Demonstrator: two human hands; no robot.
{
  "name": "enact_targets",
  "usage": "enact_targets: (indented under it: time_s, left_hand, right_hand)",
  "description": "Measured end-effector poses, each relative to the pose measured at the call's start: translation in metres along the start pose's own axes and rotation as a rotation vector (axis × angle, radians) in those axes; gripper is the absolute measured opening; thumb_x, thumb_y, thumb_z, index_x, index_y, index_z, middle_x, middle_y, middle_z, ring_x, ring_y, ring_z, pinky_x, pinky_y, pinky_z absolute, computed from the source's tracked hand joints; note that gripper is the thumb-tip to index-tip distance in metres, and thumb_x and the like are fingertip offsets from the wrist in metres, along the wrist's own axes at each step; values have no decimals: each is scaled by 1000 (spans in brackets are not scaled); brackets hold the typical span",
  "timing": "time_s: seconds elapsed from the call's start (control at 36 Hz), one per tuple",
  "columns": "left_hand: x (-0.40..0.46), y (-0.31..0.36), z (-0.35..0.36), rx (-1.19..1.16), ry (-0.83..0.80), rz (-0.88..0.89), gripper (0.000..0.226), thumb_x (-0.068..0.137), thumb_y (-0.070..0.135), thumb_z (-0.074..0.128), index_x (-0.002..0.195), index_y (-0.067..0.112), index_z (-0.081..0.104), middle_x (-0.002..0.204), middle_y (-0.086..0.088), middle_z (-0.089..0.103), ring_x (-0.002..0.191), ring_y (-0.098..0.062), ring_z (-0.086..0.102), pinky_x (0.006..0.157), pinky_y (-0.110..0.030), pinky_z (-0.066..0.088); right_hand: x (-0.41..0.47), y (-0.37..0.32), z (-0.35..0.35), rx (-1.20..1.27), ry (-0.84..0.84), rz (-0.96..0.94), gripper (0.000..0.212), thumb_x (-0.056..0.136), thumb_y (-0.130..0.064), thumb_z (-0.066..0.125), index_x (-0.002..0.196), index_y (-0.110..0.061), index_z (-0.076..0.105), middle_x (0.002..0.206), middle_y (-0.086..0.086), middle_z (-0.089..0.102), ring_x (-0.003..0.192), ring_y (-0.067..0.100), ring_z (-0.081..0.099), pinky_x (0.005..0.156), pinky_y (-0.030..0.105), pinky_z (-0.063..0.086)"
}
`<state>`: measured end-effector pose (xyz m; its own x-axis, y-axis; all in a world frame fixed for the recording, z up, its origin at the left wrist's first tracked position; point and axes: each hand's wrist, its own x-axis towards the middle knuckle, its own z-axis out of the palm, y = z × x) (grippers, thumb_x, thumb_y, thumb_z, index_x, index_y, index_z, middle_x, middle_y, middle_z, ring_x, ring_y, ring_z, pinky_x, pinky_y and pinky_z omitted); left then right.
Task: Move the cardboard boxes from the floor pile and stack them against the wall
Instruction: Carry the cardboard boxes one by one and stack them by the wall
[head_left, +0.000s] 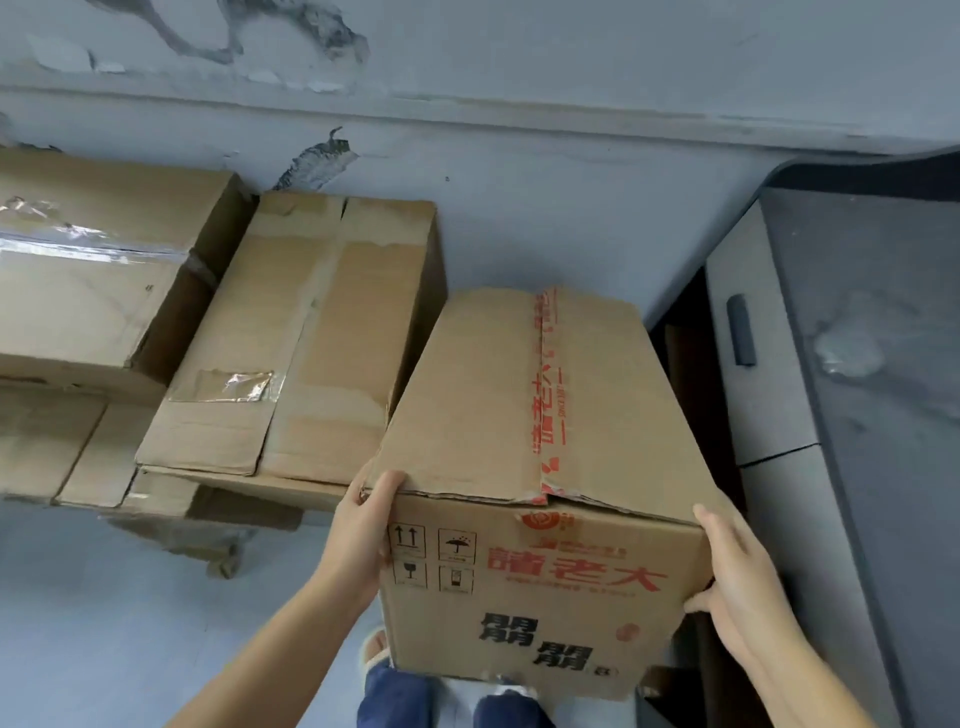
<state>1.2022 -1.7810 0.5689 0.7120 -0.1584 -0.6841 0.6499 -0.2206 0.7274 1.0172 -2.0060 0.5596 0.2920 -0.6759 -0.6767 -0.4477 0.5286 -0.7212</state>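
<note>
I carry a brown cardboard box (524, 415) with red tape along its top and red and black print on its near face. My left hand (361, 535) grips its near left corner, thumb hooked over the top edge. On the right side, my right hand (737, 577) presses flat with straight fingers, thumb on the near face. The box hangs above the floor, just right of a plain taped box (311, 338) stacked against the wall (519, 156). More stacked boxes (88, 270) stand further left.
A grey cabinet (857, 389) with a dark handle stands close on the right, leaving a narrow gap beside the carried box. Flattened cardboard (171, 514) sticks out under the stack. My feet and blue trousers (395, 691) show below the box on the grey floor.
</note>
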Motion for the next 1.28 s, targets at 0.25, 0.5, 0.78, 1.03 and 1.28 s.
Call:
enact_targets:
  time_s: [0.25,0.5,0.78,1.03,1.28]
  left_hand:
    - [97,-134,-6,118,86,-69,47,96,17,50,141,23,36,98,8,55,87,-1,53,77,-26,41]
    - [122,-211,-21,-157,128,-537,45,96,19,51,136,5,36,100,-13,51,79,-30,53,58,-38,50]
    - [186,-170,17,-642,123,-529,26,100,5,38,125,7,46,114,-15,57,102,-36,56,89,-57,48]
    - [236,-154,63,-590,96,-497,46,102,8,36,147,14,31,146,-8,42,134,-28,42,110,-57,31]
    - [230,-163,45,-361,96,-437,47,102,8,36,148,15,30,151,-10,34,137,-26,37,104,-56,35]
  right_hand:
    - [92,117,38,70,94,97,44,103,-16,39,144,-29,39,141,1,48,127,26,47,101,54,43]
    - [119,167,50,120,257,317,39,98,-25,51,135,-15,48,121,12,59,103,27,57,93,45,48]
    - [181,149,80,346,236,415,38,100,-13,46,138,-13,47,141,14,49,129,30,46,105,48,38]
    - [255,141,100,176,152,279,53,98,-5,49,148,-19,36,145,6,47,127,26,48,107,44,37]
    - [240,152,90,33,21,322,51,98,-7,50,146,-17,35,146,15,42,129,40,44,107,42,38]
